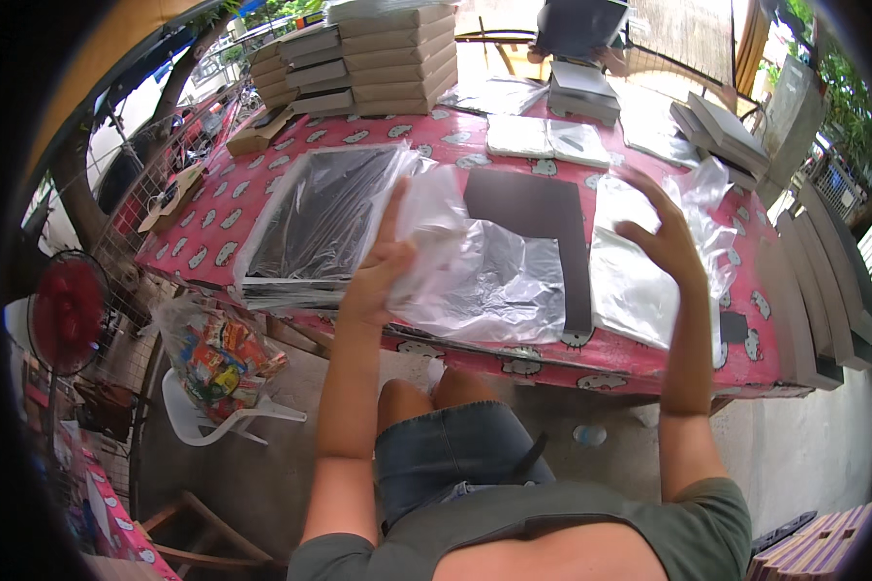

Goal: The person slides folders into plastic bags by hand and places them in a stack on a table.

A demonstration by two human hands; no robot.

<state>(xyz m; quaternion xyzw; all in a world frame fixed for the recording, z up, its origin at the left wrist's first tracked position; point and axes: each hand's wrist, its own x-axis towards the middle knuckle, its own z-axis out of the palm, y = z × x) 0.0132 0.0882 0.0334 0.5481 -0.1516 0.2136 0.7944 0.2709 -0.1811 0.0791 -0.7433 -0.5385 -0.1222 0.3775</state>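
One long worktop [436, 136], covered in pink cloth printed with white cartoon faces, carries the items listed below. Tall stacked parcels wrapped in brown paper [397, 63] occupy the far left portion, close to the far edge. A row of thick grey slabs [814, 290] is positioned at the right edge, toward the near right corner. A flat pile of black sheets under clear film [325, 213] lies in the left half, with its lower end close to the near edge. A flat pile of clear plastic bags [635, 290] lies in the right half, extending toward the near edge. Between these two piles lies a dark grey rectangular flat board [528, 198]. A loose, wrinkled clear plastic bag [509, 281] covers the lower left part of the board, toward the middle of the near edge; its blurred upper left portion is raised beside the left hand [388, 257]. Left grip: cannot be determined because of blur; one finger points upward and the film is directly alongside. The right hand [664, 232] is above the pile of bags, fingers spread, grasping nothing. A small dark rectangular piece [733, 327] lies near the near right corner.
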